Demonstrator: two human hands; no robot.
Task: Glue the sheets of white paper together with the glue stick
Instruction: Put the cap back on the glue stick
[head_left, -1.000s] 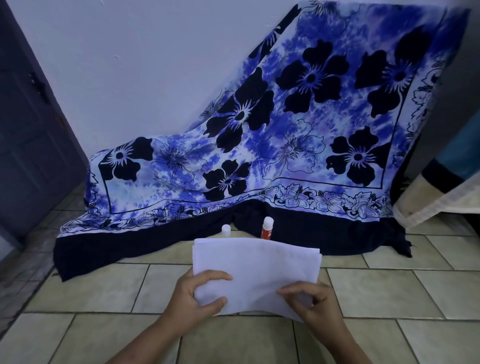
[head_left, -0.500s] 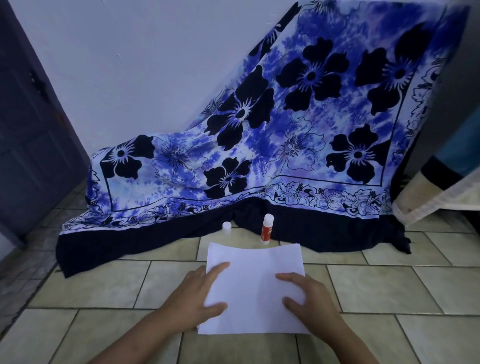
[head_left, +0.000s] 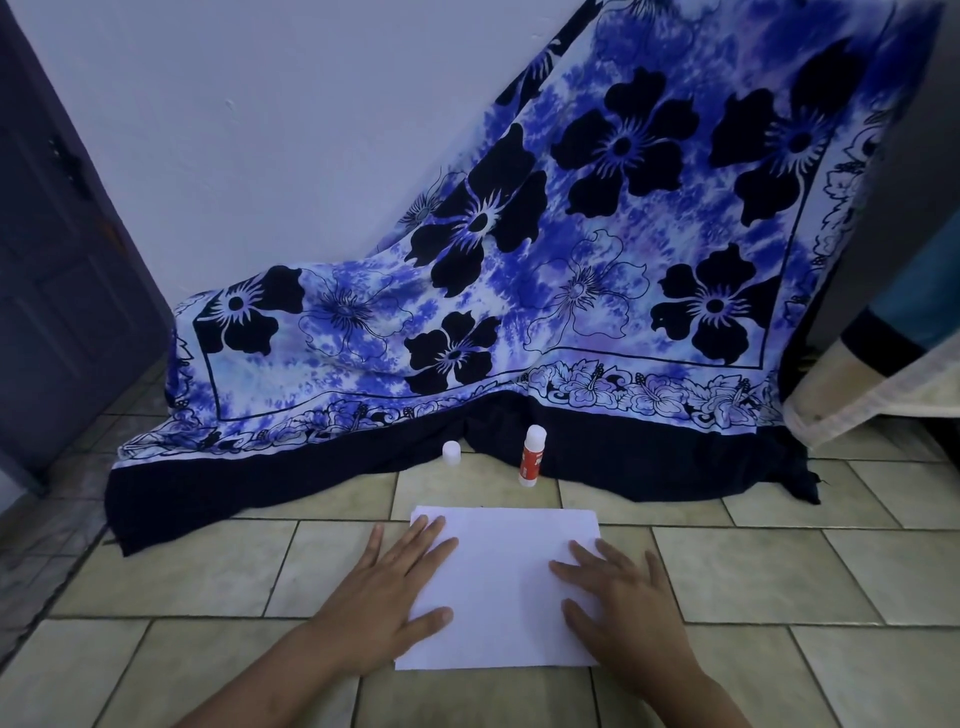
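We see the white paper (head_left: 506, 587) lying flat on the tiled floor (head_left: 171, 582), with both hands pressed down on it. The left hand (head_left: 387, 597) is released, grasping nothing: its palm lies flat and its fingers are spread, the fingertips reaching toward the paper's far left corner while the thumb rests on the sheet near its left edge. Part of this hand sits on the floor just left of the paper. The right hand (head_left: 621, 603) is likewise released and flat, fingers spread, covering the paper's right side; its outer fingers run past the right edge onto the tile. Between the two hands we see a bare stretch of white. We cannot tell how many sheets are stacked there, since only one top surface shows.

Beyond the fingertips, away from us, the glue stick (head_left: 531, 456) stands upright on the floor with its white stick exposed above a red and white body. It is near the paper's far edge but not touching it. Its white cap (head_left: 451, 451) stands apart to the left, further ahead of the left hand. Behind both, a blue flowered cloth (head_left: 571, 291) with a dark border drapes down to the floor against a pale wall (head_left: 270, 130).
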